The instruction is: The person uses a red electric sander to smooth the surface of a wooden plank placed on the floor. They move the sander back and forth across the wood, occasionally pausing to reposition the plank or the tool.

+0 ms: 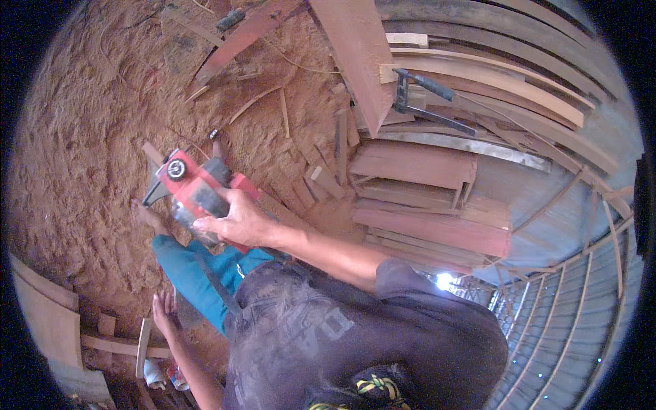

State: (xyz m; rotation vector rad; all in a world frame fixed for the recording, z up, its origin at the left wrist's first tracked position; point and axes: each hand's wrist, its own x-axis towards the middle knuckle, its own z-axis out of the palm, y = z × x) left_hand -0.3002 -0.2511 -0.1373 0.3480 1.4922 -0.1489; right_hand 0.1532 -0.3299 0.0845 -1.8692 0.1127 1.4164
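My right hand (239, 220) is closed around the dark handle of a red electric planer (198, 183). The planer has a round black knob with a pale ring on its top and a black bracket on its side. It is above the dusty ground by my bare feet, over my teal trouser leg (181, 270); I cannot tell whether it touches a board underneath. Away from the tool, my left hand (165, 313) hangs at the lower left beside my leg, fingers apart, holding nothing.
A long reddish board (355, 61) juts in from the top, with a bar clamp (427, 92) at its end. Stacked planks (417, 164) lie to the right. Offcuts (321, 183) and sawdust (102, 150) cover the ground. More boards (48, 314) and a white cup (154, 373) are at lower left.
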